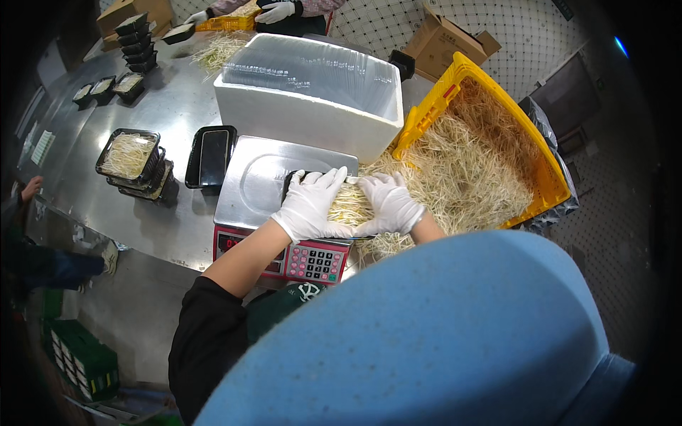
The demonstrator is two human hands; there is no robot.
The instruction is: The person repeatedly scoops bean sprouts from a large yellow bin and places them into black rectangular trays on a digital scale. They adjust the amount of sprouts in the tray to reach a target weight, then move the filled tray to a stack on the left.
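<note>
My left hand (313, 206), in a white glove, lies over the left part of a black plastic tray (286, 186) on a digital scale (261, 181). My right hand (391, 205), gloved too, curves round the other end of a bundle of bean sprouts (349, 205). The sprouts lie between both hands, with the thumbs meeting at the near side. Much of the tray is hidden under my hands. Left of the scale's steel plate stands another black tray (214, 160) with nothing in it.
A white foam box (309, 106) of clear plastic lids stands behind the scale. Loose sprouts spill from a tipped yellow crate (554, 183) at right. Stacked filled trays (128, 154) stand on the steel table (176, 234). Another person's gloved hand (274, 11) is across the table.
</note>
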